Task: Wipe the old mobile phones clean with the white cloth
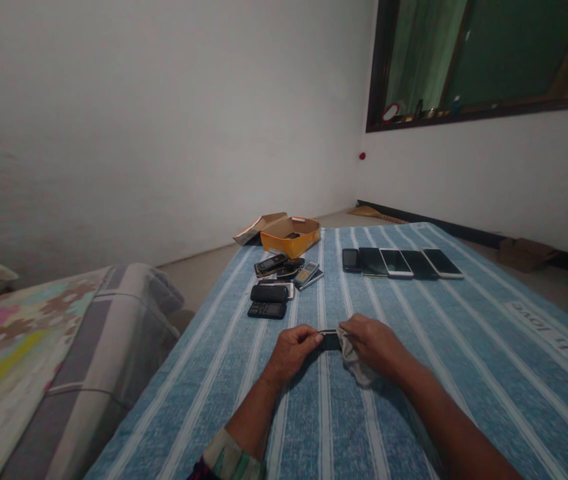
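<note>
While a dark mobile phone (pixel 331 341) is held over a blue striped bedsheet (pixel 464 380), its end is pinched by the clenched fingers of the left hand (pixel 291 353); a grey cloth (pixel 351 359) is pressed onto it by the curled right hand (pixel 371 343); "with love" is printed on the sheet; a row of smartphones (pixel 399 263) is laid out beyond.

The blue striped bedsheet (pixel 469 373) shows "with love" (pixel 549 340) upside down to you, at your right; the dark phone (pixel 331 341) between your left hand (pixel 291 353) and right hand (pixel 371 343) shows nothing legible.
</note>
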`<state>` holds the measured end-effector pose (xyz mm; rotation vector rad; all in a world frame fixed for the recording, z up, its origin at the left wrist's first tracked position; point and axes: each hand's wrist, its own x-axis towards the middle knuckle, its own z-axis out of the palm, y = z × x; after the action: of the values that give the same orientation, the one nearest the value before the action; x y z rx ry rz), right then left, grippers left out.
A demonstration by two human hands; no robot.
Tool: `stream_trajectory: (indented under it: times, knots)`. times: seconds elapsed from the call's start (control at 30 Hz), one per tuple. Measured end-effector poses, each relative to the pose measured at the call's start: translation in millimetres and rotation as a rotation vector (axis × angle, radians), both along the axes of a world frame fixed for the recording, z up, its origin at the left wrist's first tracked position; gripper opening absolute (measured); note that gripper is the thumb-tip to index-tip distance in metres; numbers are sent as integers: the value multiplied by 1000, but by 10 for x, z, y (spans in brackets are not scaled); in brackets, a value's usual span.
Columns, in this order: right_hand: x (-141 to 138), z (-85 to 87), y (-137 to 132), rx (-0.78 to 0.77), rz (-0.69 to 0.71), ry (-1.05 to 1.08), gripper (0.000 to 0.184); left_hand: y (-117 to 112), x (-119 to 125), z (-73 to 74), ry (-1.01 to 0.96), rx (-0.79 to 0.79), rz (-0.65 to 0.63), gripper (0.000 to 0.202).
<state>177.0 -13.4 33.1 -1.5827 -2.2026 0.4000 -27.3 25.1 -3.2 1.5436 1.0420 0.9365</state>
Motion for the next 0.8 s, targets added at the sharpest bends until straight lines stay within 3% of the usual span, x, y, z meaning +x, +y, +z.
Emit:
stream_trajectory:
  times: [0.23, 0.47, 0.8]
  knots:
    - [-193, -46, -35, 79, 73, -52, 22, -16, 24, 50, -20, 39, -29, 26]
    - [-428, -103, -58, 146, 47, -53, 24, 15, 8, 2, -70, 46, -72, 23]
    - [-332, 6, -63, 73, -74, -203, 19, -9, 27, 46, -25, 18, -15, 27]
